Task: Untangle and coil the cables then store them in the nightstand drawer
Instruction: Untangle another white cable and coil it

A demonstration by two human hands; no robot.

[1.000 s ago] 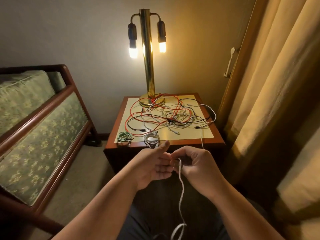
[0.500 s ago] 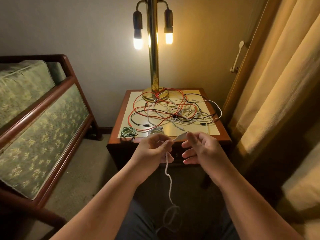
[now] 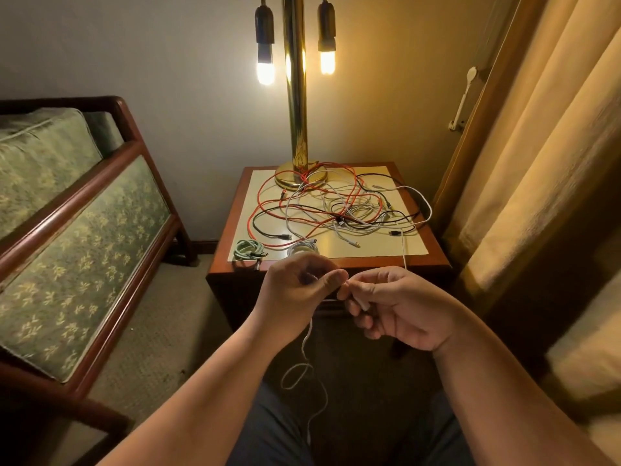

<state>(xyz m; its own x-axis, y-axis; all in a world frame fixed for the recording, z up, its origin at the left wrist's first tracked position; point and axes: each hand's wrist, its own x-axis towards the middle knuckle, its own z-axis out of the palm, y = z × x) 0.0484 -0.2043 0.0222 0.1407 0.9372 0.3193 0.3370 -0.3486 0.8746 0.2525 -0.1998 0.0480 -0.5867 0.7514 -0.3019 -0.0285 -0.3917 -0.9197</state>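
On the nightstand [image 3: 376, 262], loosely tangled multicoloured cables [image 3: 339, 220]

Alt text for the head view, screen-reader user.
The left hand and right hand pinch a white cable before a wooden nightstand, slack hanging down. On top: a tangle of red, black and white cables, a green coil and a pale coil at the front, a lit brass lamp.

Bedroom, nightstand [image 3: 437, 260], brass lamp [image 3: 295, 95], drawn curtains [image 3: 537, 146], upholstered bench [image 3: 84, 230]
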